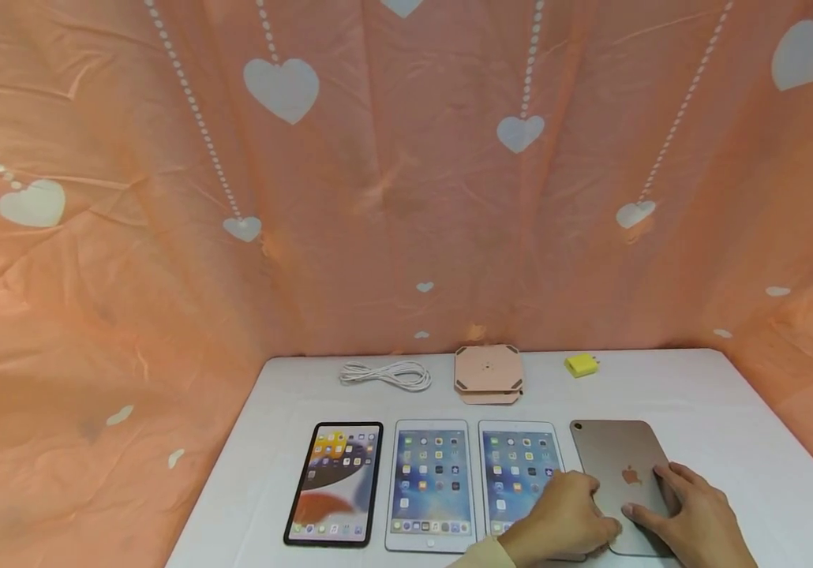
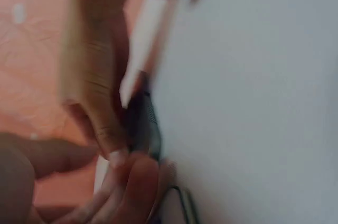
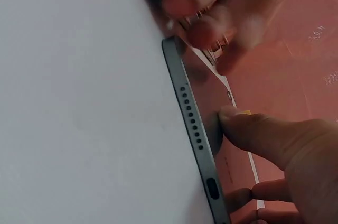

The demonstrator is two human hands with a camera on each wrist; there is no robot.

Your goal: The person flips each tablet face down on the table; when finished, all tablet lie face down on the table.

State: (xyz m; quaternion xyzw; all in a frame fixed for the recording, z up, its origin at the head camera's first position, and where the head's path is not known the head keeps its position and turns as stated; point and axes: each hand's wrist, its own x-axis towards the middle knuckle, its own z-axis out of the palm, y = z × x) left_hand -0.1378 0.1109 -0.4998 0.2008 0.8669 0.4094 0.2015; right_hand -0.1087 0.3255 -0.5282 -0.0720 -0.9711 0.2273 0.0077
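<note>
A grey tablet [image 1: 620,450] lies face down at the right of the row, its Apple logo and camera uppermost. My right hand [image 1: 698,513] rests on its right side, thumb near the lower middle of the back and fingers spread over the right edge. In the right wrist view that thumb [image 3: 237,123] touches the shiny back, above the speaker-hole edge. My left hand [image 1: 566,517], fingers bent, is at the tablet's lower left corner and covers part of a white tablet [image 1: 516,457]. In the left wrist view blur hides the left fingertips; I cannot tell whether they grip the tablet.
Another white tablet [image 1: 431,473] and a black-framed tablet [image 1: 335,481] lie screen up to the left. Behind the row are a coiled white cable [image 1: 387,375], a pink folding stand [image 1: 488,369] and a yellow plug adapter [image 1: 581,364]. A peach curtain [image 1: 378,197] borders the white table.
</note>
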